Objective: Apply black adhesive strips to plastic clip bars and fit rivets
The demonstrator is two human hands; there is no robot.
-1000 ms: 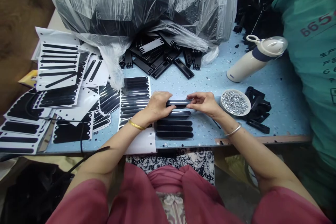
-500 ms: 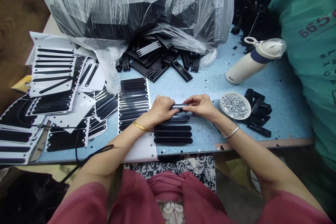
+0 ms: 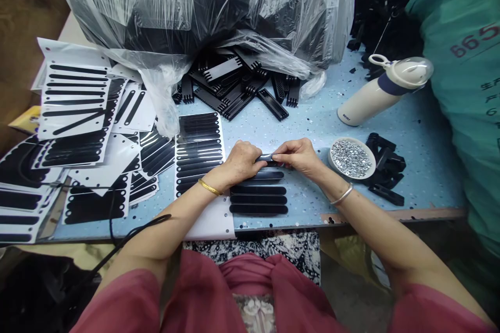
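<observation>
My left hand (image 3: 242, 160) is closed on one end of a black strip (image 3: 266, 157), and my right hand (image 3: 297, 156) pinches its other end. Fingers cover both ends of the strip, so its exact shape is partly hidden. Just below my hands lie several black rounded bars (image 3: 258, 200) side by side, near the table's front edge. Left of them is a white sheet of black strips (image 3: 198, 153), my left forearm crossing its lower part. Close to my right wrist stands a white bowl (image 3: 369, 171) of small silvery metal pieces (image 3: 351, 157).
Stacked sheets of black strips (image 3: 74, 99) cover the left side. Black plastic parts (image 3: 238, 83) are heaped at the back under a clear plastic bag (image 3: 203, 5). A white bottle (image 3: 367, 101) lies tilted at right, near black pieces (image 3: 385, 161) and a green sack (image 3: 461, 62).
My right fingers have shifted slightly left along the strip, bringing the two hands a little closer. The camera view has moved a little; the things on the table look the same.
</observation>
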